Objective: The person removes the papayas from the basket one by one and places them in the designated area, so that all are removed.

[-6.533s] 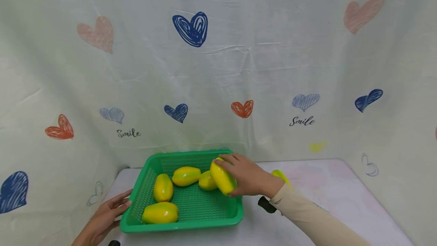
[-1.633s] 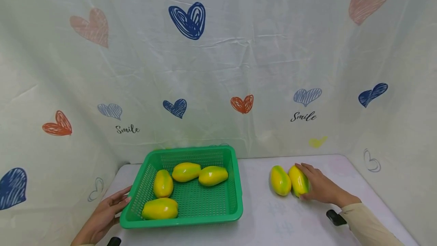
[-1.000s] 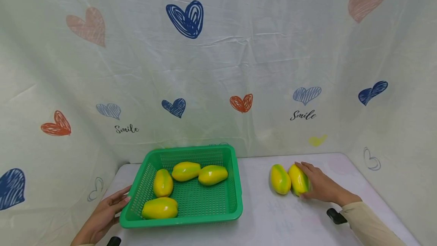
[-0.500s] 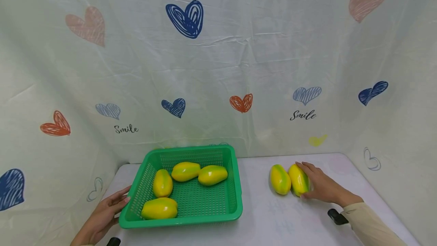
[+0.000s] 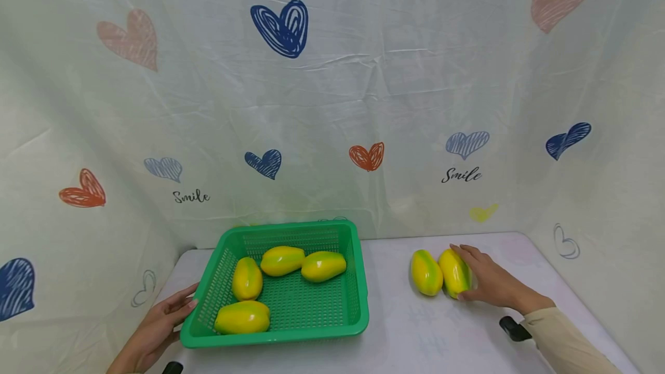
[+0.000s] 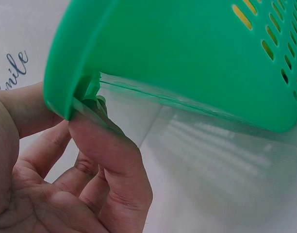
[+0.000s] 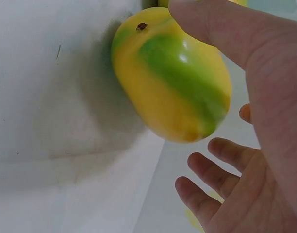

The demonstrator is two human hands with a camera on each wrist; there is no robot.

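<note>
My left hand (image 5: 158, 328) grips the left rim of a green plastic basket (image 5: 275, 337); in the left wrist view its fingers (image 6: 109, 150) curl under the lip. Inside the basket lie several smooth, oblong yellow fruits with green streaks, such as the fruit at the front left (image 5: 242, 317). Two similar fruits rest side by side on the table to the right: a left fruit (image 5: 426, 273) and a right fruit (image 5: 454, 273). Around the right one my right hand (image 5: 490, 281) is spread. In the right wrist view its thumb overlaps that fruit (image 7: 177, 87), while several fingers stand straight and apart from it.
The white table (image 5: 395, 322) ends at a pale curtain (image 5: 322, 103) printed with hearts and "Smile". White tabletop lies between the basket and the two fruits. A dark wrist device (image 5: 514, 329) sits under the right forearm.
Earlier my right hand held a fruit over the basket; now that fruit lies on the table beside another. In the last second the right hand has eased slightly rightward. The left hand stays put.
</note>
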